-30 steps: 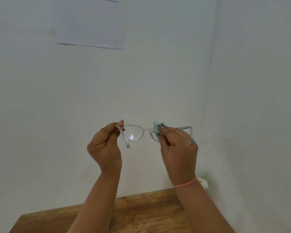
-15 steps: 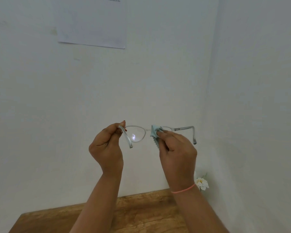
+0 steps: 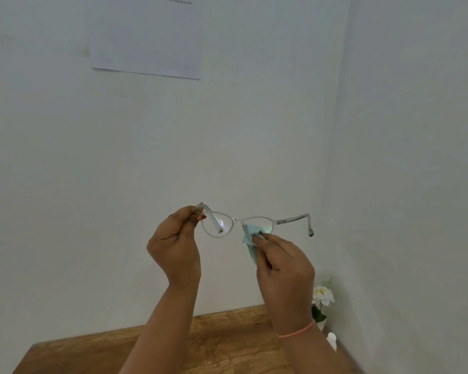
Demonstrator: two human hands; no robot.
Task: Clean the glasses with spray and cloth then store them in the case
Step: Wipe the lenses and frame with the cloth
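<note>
Clear-framed glasses [image 3: 237, 222] aloft, cloth [image 3: 248, 233] on lens

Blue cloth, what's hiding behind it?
Behind the blue cloth is the lower corner of one lens of the glasses. That bit is covered. The right hand pinches the cloth, hiding its lower part.

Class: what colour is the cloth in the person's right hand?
The cloth is pale blue-green, seen best in the head view.

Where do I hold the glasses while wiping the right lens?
Pinch the glasses at the left hinge, from the left, as the left hand does: that corner looks rigid, fingers miss both lenses, and the cloth in the right hand has clear access.
</note>
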